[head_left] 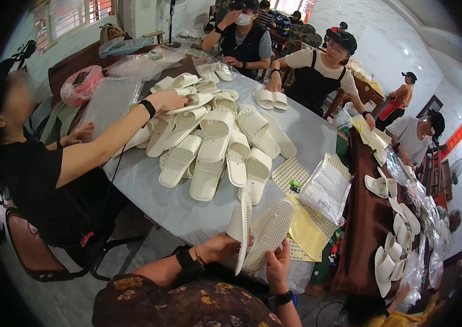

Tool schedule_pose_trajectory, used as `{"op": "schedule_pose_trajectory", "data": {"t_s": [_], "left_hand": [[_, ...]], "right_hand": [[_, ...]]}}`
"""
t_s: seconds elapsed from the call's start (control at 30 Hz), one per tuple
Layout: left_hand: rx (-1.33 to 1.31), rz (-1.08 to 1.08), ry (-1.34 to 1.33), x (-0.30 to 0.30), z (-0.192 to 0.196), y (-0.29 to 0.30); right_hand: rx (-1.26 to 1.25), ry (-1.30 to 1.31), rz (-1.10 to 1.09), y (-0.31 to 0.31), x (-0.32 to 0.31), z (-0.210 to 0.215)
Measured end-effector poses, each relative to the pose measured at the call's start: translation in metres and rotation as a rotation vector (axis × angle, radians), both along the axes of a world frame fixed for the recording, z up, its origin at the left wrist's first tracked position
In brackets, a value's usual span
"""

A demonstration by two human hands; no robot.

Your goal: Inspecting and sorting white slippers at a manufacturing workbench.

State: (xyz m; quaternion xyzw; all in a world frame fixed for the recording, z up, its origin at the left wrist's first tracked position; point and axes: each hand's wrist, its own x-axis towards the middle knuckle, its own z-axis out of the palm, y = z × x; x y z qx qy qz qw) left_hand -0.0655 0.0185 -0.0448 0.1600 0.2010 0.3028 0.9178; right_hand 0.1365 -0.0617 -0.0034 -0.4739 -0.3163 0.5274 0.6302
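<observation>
Over on the left, a co-worker in black has a hand in the pile of cream slippers, heaped across the grey table. Nearer, here's the left hand, closed round an upright slipper, seen nearly edge-on. Right beside it, a second slipper tilts, textured sole showing, the right hand gripping its lower end by the table's near edge. Then dotted yellowish sheets, a plastic packet on top, and a brown-covered table bearing more slippers.
</observation>
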Motion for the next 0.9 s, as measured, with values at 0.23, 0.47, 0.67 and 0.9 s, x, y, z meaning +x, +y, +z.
{"op": "schedule_pose_trajectory", "data": {"t_s": [0.23, 0.47, 0.67, 0.9], "left_hand": [[0.078, -0.003, -0.007, -0.001, 0.005, 0.003], [0.132, 0.002, -0.040, -0.007, 0.024, -0.003], [0.003, -0.051, -0.027, -0.007, 0.022, 0.004], [-0.040, 0.005, 0.069, -0.005, 0.038, 0.008]], "right_hand": [[-0.014, -0.007, 0.008, -0.002, 0.002, -0.008], [-0.035, -0.102, 0.090, 0.002, -0.006, -0.002], [-0.006, -0.159, 0.069, 0.001, -0.007, -0.001], [-0.090, -0.216, 0.197, 0.007, -0.005, -0.023]]}}
